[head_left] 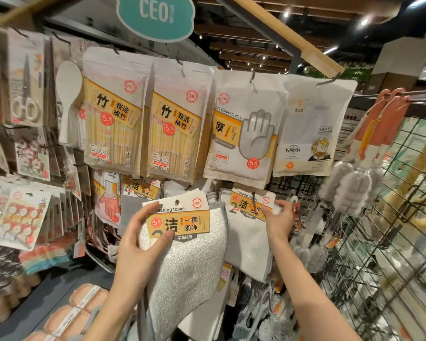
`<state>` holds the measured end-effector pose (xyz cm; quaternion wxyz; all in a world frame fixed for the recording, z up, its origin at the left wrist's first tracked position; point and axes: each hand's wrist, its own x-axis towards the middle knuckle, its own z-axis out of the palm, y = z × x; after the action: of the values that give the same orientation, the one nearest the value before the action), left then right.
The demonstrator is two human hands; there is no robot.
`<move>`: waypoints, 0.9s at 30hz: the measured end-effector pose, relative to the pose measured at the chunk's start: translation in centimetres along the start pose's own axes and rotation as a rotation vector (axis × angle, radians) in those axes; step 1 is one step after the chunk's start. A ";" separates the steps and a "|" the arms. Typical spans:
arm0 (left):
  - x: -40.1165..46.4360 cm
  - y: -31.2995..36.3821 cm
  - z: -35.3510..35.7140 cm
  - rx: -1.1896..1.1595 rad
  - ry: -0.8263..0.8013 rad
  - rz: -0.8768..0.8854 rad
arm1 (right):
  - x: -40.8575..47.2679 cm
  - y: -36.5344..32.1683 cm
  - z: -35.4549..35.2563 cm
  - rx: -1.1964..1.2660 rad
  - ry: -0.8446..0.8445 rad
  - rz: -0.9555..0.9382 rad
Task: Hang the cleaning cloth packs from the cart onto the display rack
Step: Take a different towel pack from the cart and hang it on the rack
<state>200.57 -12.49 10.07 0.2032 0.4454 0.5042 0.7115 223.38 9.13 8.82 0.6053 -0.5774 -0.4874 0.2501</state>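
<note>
1 pack in hand, not yet on a hook.

My left hand (143, 232) grips a cloth pack (182, 244) by its card, below the gloves (244, 134); my right hand (278, 217) pinches a hung pack (249, 217). I judge more remain; the cart is out of view.

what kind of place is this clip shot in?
Most likely a retail housewares shop aisle. Packaged goods hang on display hooks with 5.9 price stickers, such as the disposable gloves pack and bamboo chopstick packs, under a CEO brand sign.
</note>
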 end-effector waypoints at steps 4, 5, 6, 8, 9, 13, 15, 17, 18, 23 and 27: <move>0.0 0.1 0.2 -0.020 0.032 -0.002 | -0.1 0.3 -0.6 -0.020 -0.069 0.013; 0.0 0.1 0.3 -0.026 0.043 -0.008 | -0.3 0.4 -0.8 -0.024 -0.091 0.014; 0.0 0.1 0.3 -0.031 0.049 -0.012 | -0.5 0.4 -1.1 -0.024 -0.114 0.012; 0.1 0.0 0.3 -0.039 0.051 -0.017 | -0.8 0.4 -1.7 -0.043 -0.158 -0.009; 0.1 -0.1 0.3 -0.046 0.050 -0.019 | -1.1 0.3 -2.1 -0.074 -0.172 -0.021; 0.1 -0.3 0.5 -0.056 0.043 -0.007 | -2.6 -1.3 -3.7 -0.192 -0.182 -0.088; 0.1 -0.3 0.7 -0.056 0.039 0.005 | -3.8 -2.8 -4.2 -0.211 -0.210 -0.163; 0.1 -0.3 1.0 -0.061 0.033 0.016 | -5.1 -4.7 -4.2 -0.205 -0.308 -0.231; 0.1 -0.3 1.1 -0.063 0.025 0.021 | -5.9 -5.7 -4.1 -0.171 -0.381 -0.249; -0.2 0.0 1.8 -0.109 -0.033 0.032 | -9.6 -9.6 -3.1 0.019 -0.682 -0.344; -0.4 0.3 2.0 -0.141 -0.026 0.038 | -11.2 -10.3 -2.2 0.000 -0.697 -0.428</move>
<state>202.56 -11.85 10.36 0.2272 0.4488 0.4418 0.7428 218.21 -3.69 15.44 0.4424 -0.3435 -0.7726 0.2990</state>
